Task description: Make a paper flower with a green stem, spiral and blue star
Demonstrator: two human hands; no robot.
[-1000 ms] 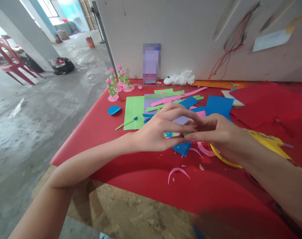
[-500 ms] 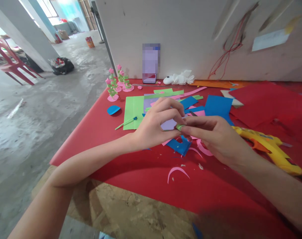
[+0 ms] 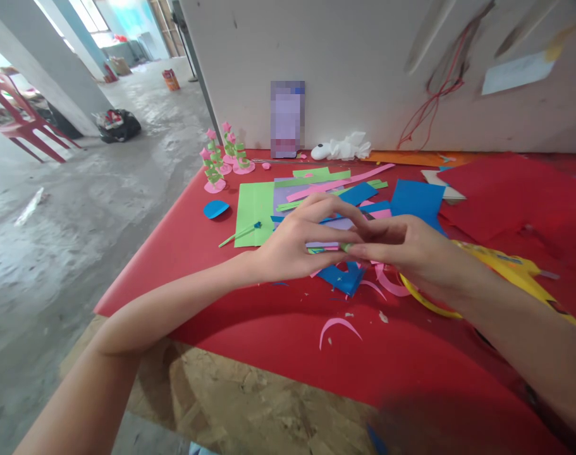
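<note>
My left hand (image 3: 300, 243) and my right hand (image 3: 411, 256) meet above the middle of the red-covered table. Between their fingertips is a small curled green paper strip (image 3: 345, 247), mostly hidden. The fingers of both hands are closed in a pinch on it. Below my right palm shows a yellow curved loop (image 3: 427, 304), whose other parts are covered by the hand. Under the hands lie blue paper scraps (image 3: 342, 278) and pink cut-offs (image 3: 392, 284). A green stem with a blue star tip (image 3: 240, 235) rests on the green sheet (image 3: 254, 202) to the left.
Paper flowers (image 3: 215, 164) stand at the back left, near a blue paper disc (image 3: 216, 209). A phone (image 3: 286, 120) leans on the white panel beside a white plastic bundle (image 3: 344, 148). At right are a yellow glue gun (image 3: 510, 268) and red sheets (image 3: 501, 202).
My right hand has turned slightly and its fingers lie closer to my left fingertips, covering more of the green strip. The yellow loop has come into sight below my right hand.
</note>
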